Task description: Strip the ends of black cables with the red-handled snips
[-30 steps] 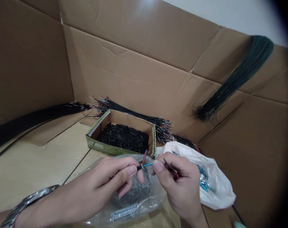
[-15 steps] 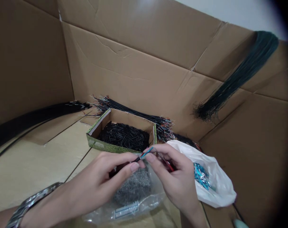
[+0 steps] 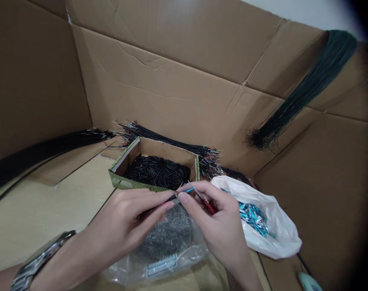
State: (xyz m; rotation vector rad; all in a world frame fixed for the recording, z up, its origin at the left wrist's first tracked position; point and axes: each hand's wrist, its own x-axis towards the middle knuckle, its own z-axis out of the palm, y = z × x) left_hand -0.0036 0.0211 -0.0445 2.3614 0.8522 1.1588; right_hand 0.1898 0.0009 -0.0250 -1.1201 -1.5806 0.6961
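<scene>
My left hand [image 3: 138, 216] is closed around a thin black cable [image 3: 172, 197], pinching it between thumb and fingertips near its end. From that end comes a blue strip [image 3: 188, 190], which looks like shiny film. My right hand [image 3: 215, 214] pinches at the cable end beside my left fingertips, with thumb and index finger almost meeting them. Tucked in the same hand is a small red-handled tool [image 3: 210, 207] with a thin metal tip; its exact kind is partly hidden. Beneath the hands lies a clear plastic bag [image 3: 168, 234] of fine greyish pieces.
A green-edged cardboard box [image 3: 141, 184] holds many short black tubes [image 3: 159, 169]. Behind it lies a bundle of black cables [image 3: 171, 140]. A white bag [image 3: 280, 226] with blue foil scraps [image 3: 253, 216] sits at right. Dark strands [image 3: 308, 89] hang over the cardboard wall [image 3: 171, 81].
My right thumb and fingers have moved left, in against the cable end and my left fingertips. Less of the coloured end shows now. The view has shifted slightly.
</scene>
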